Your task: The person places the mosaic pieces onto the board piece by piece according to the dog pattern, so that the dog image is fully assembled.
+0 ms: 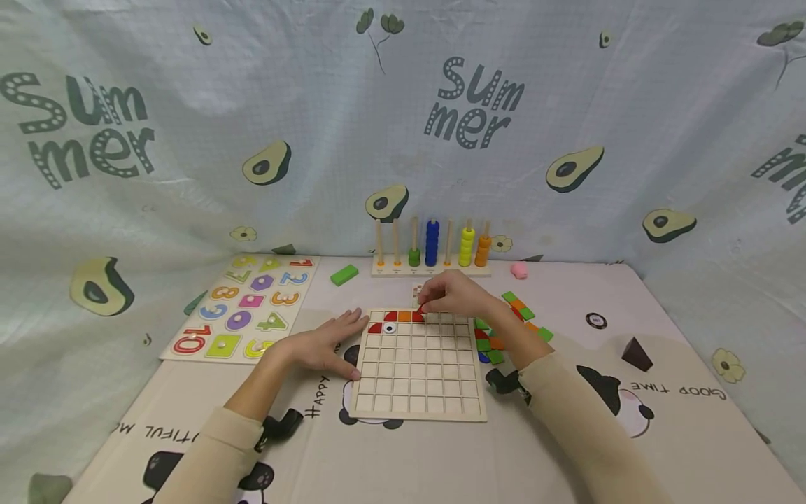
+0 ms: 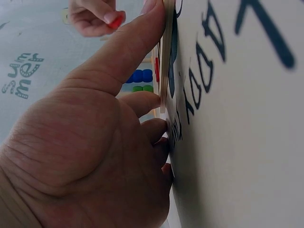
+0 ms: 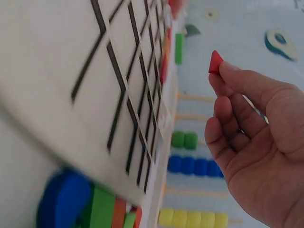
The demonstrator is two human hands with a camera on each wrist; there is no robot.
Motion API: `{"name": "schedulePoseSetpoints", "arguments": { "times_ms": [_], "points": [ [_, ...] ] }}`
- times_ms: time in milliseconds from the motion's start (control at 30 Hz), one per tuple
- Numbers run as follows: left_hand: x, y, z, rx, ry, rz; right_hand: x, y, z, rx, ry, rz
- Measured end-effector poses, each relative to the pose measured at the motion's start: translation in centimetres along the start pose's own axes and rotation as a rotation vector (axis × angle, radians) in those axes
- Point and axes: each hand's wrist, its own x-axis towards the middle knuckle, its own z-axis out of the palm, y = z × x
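Note:
A wooden grid board (image 1: 415, 386) lies on the table before me. On its far rows sit an orange square tile (image 1: 404, 316), several red tiles with curved edges (image 1: 375, 328) and a white tile with a black eye (image 1: 390, 327). My left hand (image 1: 319, 346) rests with fingers spread along the board's left side, thumb against its edge. Over the far edge, my right hand (image 1: 458, 294) pinches a small red tile (image 3: 215, 62) between thumb and index finger; in the right wrist view it looks pointed and is held up above the board.
Loose green, orange, red and blue tiles (image 1: 495, 344) lie right of the board. A bead-counting rack (image 1: 431, 271) stands behind it, near a green block (image 1: 344, 274). At left is a number puzzle (image 1: 217, 345). A dark wedge block (image 1: 637, 354), a round chip (image 1: 596, 320) and a pink figure (image 1: 519, 270) lie right.

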Motion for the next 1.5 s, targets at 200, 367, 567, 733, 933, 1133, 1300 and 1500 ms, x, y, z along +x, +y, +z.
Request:
{"name": "schedulePoseSetpoints", "arguments": {
  "times_ms": [200,367,567,733,933,1133,1300,1500],
  "points": [
    [-0.1,0.2,-0.1,-0.014,-0.007,-0.020,2.5,-0.6,2.7,-0.103,-0.053,0.040],
    [0.0,0.1,0.0,-0.010,-0.004,-0.022,3.1,-1.1,3.9,-0.167,-0.085,0.079],
    [0.0,0.1,0.0,-0.002,0.009,-0.024,2.9,-1.5,4.4,-0.204,-0.074,0.092],
    [-0.1,0.1,0.0,0.001,0.008,-0.021,2.7,-2.0,4.3,-0.233,-0.071,0.093],
    [-0.1,0.1,0.0,-0.005,0.005,-0.033,2.2,-2.1,4.3,-0.354,-0.123,0.085],
    [-0.1,0.1,0.1,-0.012,0.003,-0.030,1.9,-2.1,4.3,-0.377,-0.137,0.074],
    [-0.1,0.0,0.0,-0.012,-0.001,-0.022,1.7,-2.2,3.7,-0.356,-0.115,0.061],
    [0.0,-0.3,0.1,0.008,0.006,-0.012,-0.7,-1.7,0.8,-0.279,0.023,0.049]
  ]
}}
